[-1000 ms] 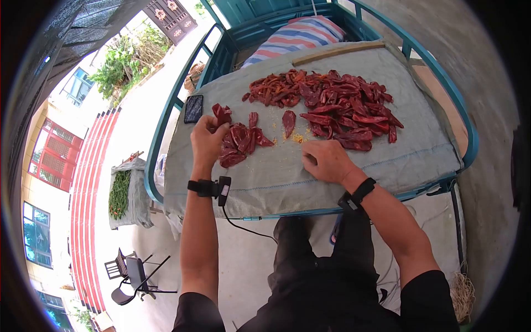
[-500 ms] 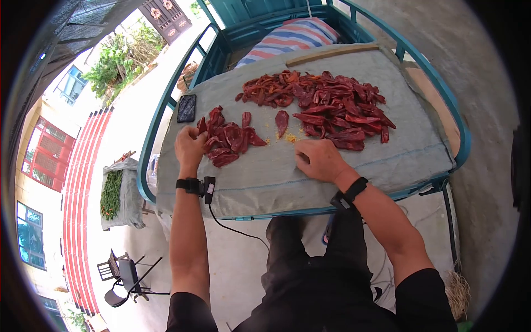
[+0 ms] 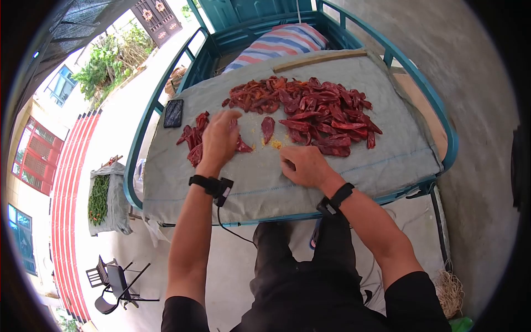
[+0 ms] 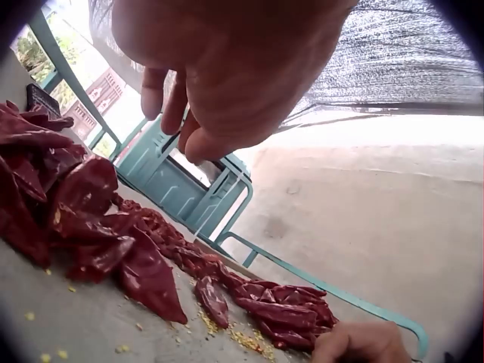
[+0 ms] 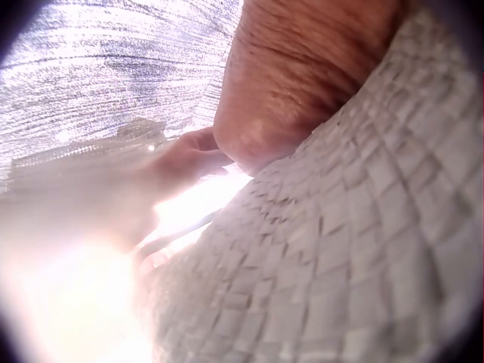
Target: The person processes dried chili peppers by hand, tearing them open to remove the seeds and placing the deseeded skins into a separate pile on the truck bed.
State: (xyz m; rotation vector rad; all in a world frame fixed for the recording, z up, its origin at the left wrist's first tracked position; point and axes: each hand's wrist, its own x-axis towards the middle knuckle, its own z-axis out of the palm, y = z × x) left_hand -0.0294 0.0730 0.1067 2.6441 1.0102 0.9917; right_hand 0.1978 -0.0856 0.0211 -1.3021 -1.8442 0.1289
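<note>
My left hand (image 3: 221, 138) hovers over the smaller pile of dried red peppers (image 3: 193, 138) and covers part of it. In the left wrist view its fingers (image 4: 172, 106) hang loosely down with nothing between them. Lower right, my right hand (image 3: 304, 165) rests on the woven grey cloth (image 3: 254, 193), fingers curled under and no pepper showing in it. A single dried pepper (image 3: 267, 129) lies between the piles, beside scattered yellow seeds (image 3: 274, 144). To its right spreads the larger heap of dried red peppers (image 3: 337, 119), just beyond the right hand.
A dark phone (image 3: 173, 113) lies on the cloth's left side. Teal cart rails (image 3: 417, 83) run round the cloth, with a wooden strip (image 3: 321, 60) along the back. Behind it is a striped bag (image 3: 279, 44). Another heap of darker pepper pieces (image 3: 254, 95) adjoins the big heap.
My left hand set a dried pepper down on the left pile, let go, and moved right and up over that pile. My right hand has stayed on the cloth; the head view has shifted slightly.
</note>
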